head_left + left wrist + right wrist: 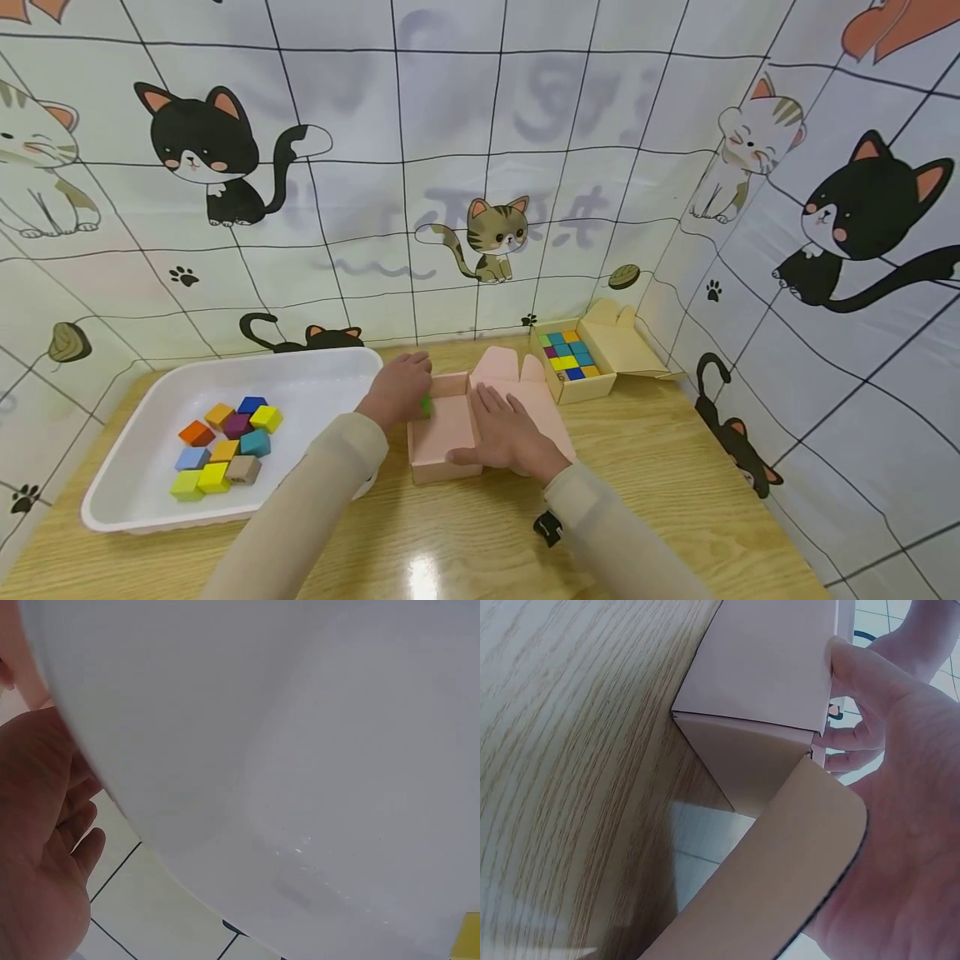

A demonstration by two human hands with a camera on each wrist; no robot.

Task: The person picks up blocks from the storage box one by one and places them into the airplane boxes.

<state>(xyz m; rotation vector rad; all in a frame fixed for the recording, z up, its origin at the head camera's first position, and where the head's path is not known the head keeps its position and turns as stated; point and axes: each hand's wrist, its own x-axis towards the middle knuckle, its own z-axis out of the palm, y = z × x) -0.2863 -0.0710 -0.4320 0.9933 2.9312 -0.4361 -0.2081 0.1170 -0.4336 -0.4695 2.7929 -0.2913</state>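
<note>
A pink cardboard box (442, 450) with its lid (536, 400) folded out to the right stands mid-table. My left hand (401, 387) is at its left wall, with a green block (426, 407) partly showing under the fingers; it seems pinched there, the grip mostly hidden. In the left wrist view the curled fingers (86, 832) lie beyond the white tray's rim, and the block is out of sight. My right hand (506, 429) rests with extended fingers on the box's right side. The right wrist view shows its thumb (862, 671) against the box edge.
Left of the box is a white tray (315, 375) with several coloured blocks (238, 425). At the back right stands an open yellow box (588, 388) filled with coloured blocks. A small black object (548, 527) lies by the right sleeve. Cat-patterned sheeting (450, 100) surrounds the table.
</note>
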